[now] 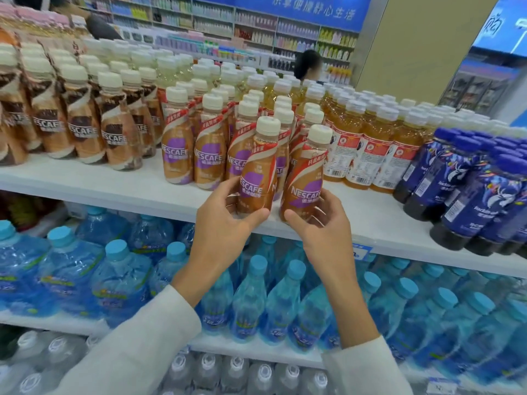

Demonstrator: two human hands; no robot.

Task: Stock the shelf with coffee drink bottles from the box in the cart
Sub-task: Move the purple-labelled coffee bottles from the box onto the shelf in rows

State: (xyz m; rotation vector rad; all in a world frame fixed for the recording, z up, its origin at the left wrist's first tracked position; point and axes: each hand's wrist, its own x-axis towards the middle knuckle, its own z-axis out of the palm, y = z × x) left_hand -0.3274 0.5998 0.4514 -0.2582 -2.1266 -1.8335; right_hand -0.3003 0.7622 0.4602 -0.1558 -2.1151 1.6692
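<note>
Curling left grip (225, 223) round a brown, cream-capped plastic coffee bottle (258, 172); closing right grip (319, 223) round a second such bottle (306, 178). Both standing upright at the white shelf (114, 181) front edge, stocked row (211, 155) lying just behind, nearer the left grip.

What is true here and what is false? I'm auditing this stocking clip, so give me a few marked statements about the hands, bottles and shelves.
1. The left hand grips a purple-label coffee bottle. True.
2. The right hand holds nothing. False: it grips a second coffee bottle.
3. Both held bottles have blue caps. False: their caps are cream-white.
4. Dark blue bottles stand at the right end of the shelf. True.
5. The level below holds blue-capped water bottles. True.
</note>
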